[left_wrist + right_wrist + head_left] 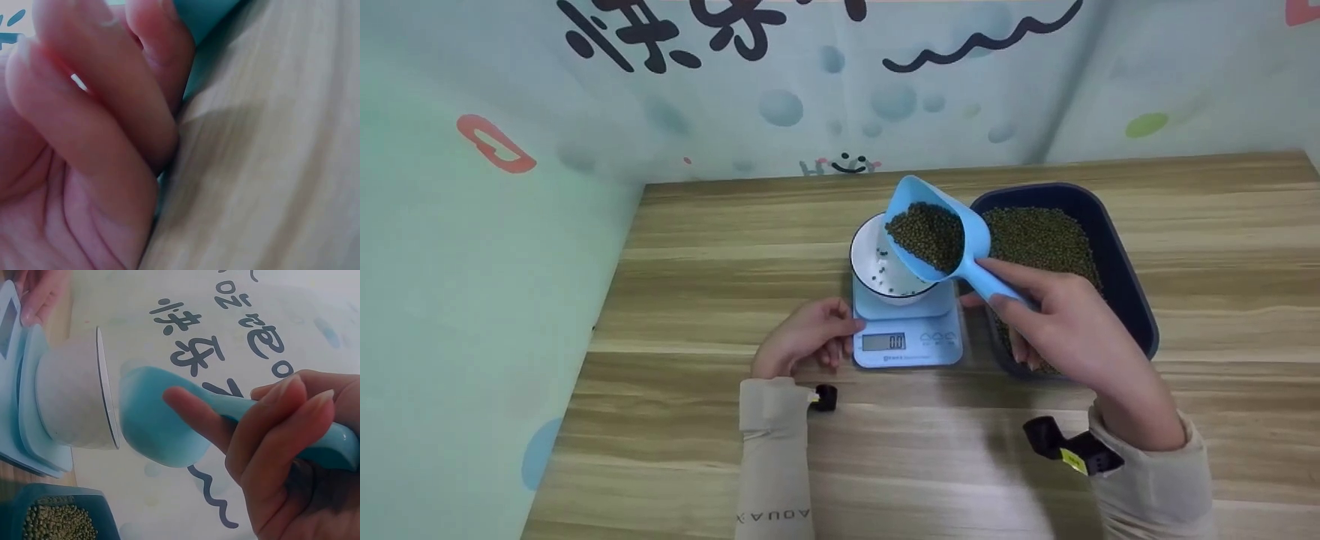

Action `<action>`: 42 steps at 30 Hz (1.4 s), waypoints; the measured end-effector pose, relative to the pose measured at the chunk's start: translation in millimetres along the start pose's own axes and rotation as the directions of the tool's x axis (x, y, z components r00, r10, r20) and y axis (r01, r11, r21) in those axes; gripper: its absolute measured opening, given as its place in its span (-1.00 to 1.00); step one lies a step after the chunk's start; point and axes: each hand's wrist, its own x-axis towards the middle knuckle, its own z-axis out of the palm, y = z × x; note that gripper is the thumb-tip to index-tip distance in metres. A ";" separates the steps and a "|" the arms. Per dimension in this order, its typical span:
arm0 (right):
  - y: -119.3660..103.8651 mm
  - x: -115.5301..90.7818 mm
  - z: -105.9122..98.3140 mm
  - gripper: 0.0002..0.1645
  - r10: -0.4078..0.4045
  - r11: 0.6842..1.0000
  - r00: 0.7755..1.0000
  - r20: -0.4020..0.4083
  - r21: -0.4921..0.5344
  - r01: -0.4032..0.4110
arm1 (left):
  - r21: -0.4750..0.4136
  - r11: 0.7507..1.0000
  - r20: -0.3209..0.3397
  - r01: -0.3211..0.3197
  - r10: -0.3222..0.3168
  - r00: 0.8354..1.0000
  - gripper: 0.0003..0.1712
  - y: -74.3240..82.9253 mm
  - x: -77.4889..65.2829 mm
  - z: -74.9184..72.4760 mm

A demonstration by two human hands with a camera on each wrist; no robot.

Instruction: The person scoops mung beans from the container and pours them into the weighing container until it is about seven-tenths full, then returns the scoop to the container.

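Note:
My right hand [1065,322] grips the handle of a light blue scoop [976,234], its forefinger stretched along the handle toward the cup. Small green beans [926,238], which look like mung beans, lie in the scoop. Its lip is tilted over a white dark-rimmed bowl [868,259], where several small dark specks show. Under the bowl is a light blue kitchen scale [915,352] whose display reads 0.0. At the scale's left edge, my left hand [810,334] holds on with thumb and forefinger. Its other fingers [112,152] are curled beside the scale, close to the wood.
A dark blue tub [1136,322] of the same beans stands right of the scale, beneath my right hand. Everything rests on a wood-grain table [697,292]. A printed cloth backdrop [780,142] hangs behind it, and a pale green surface [457,262] borders the left side.

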 end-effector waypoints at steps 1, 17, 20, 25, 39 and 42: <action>-0.1 0.0 0.2 -0.55 -0.004 1.000 1.000 -0.001 0.000 0.004 | -0.002 1.000 0.000 -0.002 0.002 1.000 -0.76 -0.2 0.4 -0.1; -2.6 -1.5 0.6 -0.53 0.023 1.000 1.000 -0.011 -0.008 -0.023 | -0.004 1.000 -0.007 0.017 -0.017 1.000 -0.74 -1.1 0.1 -0.6; -3.6 -2.0 0.7 -0.52 0.036 0.999 0.999 -0.017 -0.017 -0.036 | 0.002 1.000 -0.006 0.016 -0.016 1.000 -0.74 -1.2 0.1 -0.4; -4.9 -2.7 0.5 -0.51 0.049 0.998 0.998 -0.033 -0.049 -0.051 | 0.004 1.000 -0.001 0.018 -0.018 1.000 -0.73 0.6 -1.0 -0.7; -4.6 -2.6 1.7 -0.51 0.039 0.994 0.997 -0.062 -0.102 -0.046 | -0.004 0.999 0.025 0.048 -0.048 0.999 -0.81 22.5 -15.1 3.4; -3.1 -2.2 1.6 -0.51 0.040 0.994 0.997 -0.064 -0.099 -0.046 | -0.012 0.999 0.028 0.049 -0.049 0.998 -0.81 16.0 -9.7 2.3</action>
